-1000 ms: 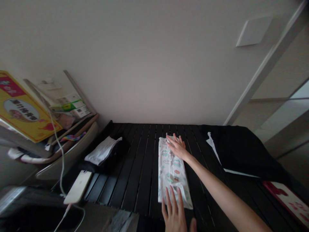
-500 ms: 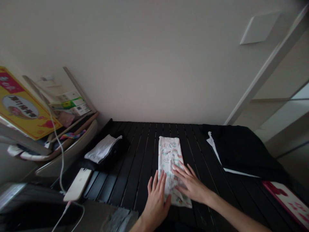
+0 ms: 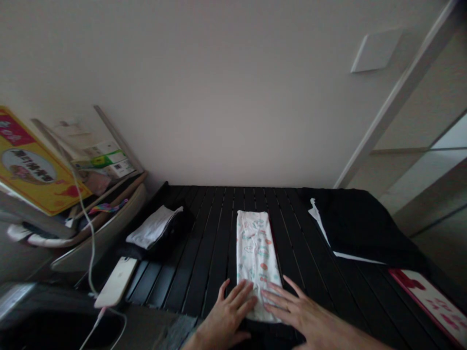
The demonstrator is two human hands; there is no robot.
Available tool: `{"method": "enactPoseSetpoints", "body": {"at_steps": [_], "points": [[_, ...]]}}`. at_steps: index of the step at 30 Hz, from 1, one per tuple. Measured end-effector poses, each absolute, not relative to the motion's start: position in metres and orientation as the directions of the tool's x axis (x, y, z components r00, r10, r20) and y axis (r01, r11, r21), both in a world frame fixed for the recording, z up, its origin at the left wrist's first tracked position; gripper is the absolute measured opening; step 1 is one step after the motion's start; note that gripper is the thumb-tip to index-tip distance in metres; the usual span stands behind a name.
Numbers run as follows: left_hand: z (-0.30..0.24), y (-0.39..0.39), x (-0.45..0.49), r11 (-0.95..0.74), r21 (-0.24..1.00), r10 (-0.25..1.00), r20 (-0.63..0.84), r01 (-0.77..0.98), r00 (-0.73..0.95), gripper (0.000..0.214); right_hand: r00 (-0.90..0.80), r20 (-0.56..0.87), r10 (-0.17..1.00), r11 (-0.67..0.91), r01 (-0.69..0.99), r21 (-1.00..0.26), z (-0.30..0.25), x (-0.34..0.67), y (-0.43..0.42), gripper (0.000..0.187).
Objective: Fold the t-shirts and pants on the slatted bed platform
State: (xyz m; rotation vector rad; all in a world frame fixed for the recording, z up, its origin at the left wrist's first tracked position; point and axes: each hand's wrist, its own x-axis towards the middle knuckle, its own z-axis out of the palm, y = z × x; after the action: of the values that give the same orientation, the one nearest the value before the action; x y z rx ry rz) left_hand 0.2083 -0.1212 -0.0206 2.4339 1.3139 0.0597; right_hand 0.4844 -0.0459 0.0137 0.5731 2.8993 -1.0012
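A long, narrow folded white cloth (image 3: 257, 253) with coloured prints lies lengthwise on the black slatted table (image 3: 211, 253). My left hand (image 3: 228, 318) rests at the cloth's near left corner, fingers spread and flat, tips touching the fabric. My right hand (image 3: 299, 313) lies flat at the near right corner, fingers stretched over the cloth's near end. Neither hand grips anything.
A folded white cloth on dark fabric (image 3: 155, 228) sits at the table's left. A white phone (image 3: 116, 282) with a cable lies near the left edge. Black clothing (image 3: 361, 226) covers the right side. A yellow box (image 3: 32, 170) and clutter fill a chair at the left.
My right hand came back from the cloth's far end to its near end. Both hands slid toward me and now lie flat at the near corners.
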Motion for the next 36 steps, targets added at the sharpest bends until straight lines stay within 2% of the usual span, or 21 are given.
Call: {"method": "enactPoseSetpoints", "body": {"at_steps": [3,5,6,8,11,13,16,18,21,23,25,28,32,34,36], "points": [[-0.035,-0.138,0.213,-0.517,0.315,0.834,-0.023,0.796,0.551,0.047,-0.947,0.058,0.317,0.873,0.267,-0.408,-0.019,0.483,-0.073,0.058],[-0.036,-0.145,0.216,-0.559,0.375,0.801,0.011,0.74,0.599,0.033,-0.942,0.167,0.291,0.919,0.227,-0.322,-0.033,0.479,-0.088,0.039],[-0.033,-0.146,0.218,-0.569,0.424,0.78,0.007,0.705,0.625,0.028,-0.941,0.186,0.282,0.92,0.21,-0.33,-0.034,0.477,-0.092,0.034],[-0.024,-0.142,0.219,-0.507,0.546,0.786,-0.025,0.668,0.617,0.023,-0.929,0.148,0.339,0.859,0.242,-0.451,-0.026,0.473,-0.091,0.028],[-0.002,-0.114,0.219,-0.263,0.71,0.879,-0.103,0.654,0.465,0.021,-0.827,-0.029,0.562,0.607,0.436,-0.665,0.007,0.469,-0.061,0.023],[0.014,-0.08,0.22,-0.133,0.763,0.935,-0.114,0.632,0.335,0.02,-0.734,-0.059,0.677,0.501,0.518,-0.693,0.027,0.465,-0.026,0.022],[0.032,-0.021,0.224,-0.035,0.771,0.988,-0.068,0.636,0.136,0.022,-0.574,0.039,0.818,0.46,0.611,-0.644,0.038,0.453,0.025,0.033],[0.034,0.008,0.23,-0.042,0.732,0.999,0.039,0.68,0.02,0.033,-0.436,0.157,0.886,0.447,0.714,-0.539,0.029,0.442,0.046,0.045],[0.017,0.02,0.242,-0.07,0.539,0.973,0.223,0.839,-0.062,0.054,-0.34,0.296,0.892,0.43,0.84,-0.332,0.0,0.426,0.048,0.057],[-0.004,0.013,0.248,-0.114,0.386,0.967,0.253,0.915,0.014,0.055,-0.399,0.265,0.878,0.463,0.85,-0.252,-0.026,0.419,0.036,0.056],[-0.027,0.002,0.252,-0.153,0.291,0.975,0.198,0.944,0.097,0.053,-0.435,0.168,0.885,0.465,0.85,-0.249,-0.05,0.416,0.023,0.055],[-0.048,-0.007,0.254,-0.126,0.251,0.987,0.129,0.96,0.095,0.053,-0.423,0.065,0.904,0.424,0.862,-0.278,-0.075,0.416,0.014,0.058],[-0.05,-0.008,0.255,-0.082,0.263,0.991,0.128,0.961,0.05,0.05,-0.423,0.065,0.904,0.423,0.858,-0.293,-0.08,0.419,0.018,0.057],[-0.046,-0.01,0.255,0.041,0.261,0.983,0.164,0.965,-0.086,0.046,-0.355,0.105,0.929,0.37,0.885,-0.281,-0.075,0.421,0.021,0.053],[-0.043,-0.014,0.253,0.209,0.259,0.945,0.194,0.943,-0.262,0.04,-0.216,0.162,0.963,0.251,0.937,-0.243,-0.07,0.424,0.023,0.048]]}}
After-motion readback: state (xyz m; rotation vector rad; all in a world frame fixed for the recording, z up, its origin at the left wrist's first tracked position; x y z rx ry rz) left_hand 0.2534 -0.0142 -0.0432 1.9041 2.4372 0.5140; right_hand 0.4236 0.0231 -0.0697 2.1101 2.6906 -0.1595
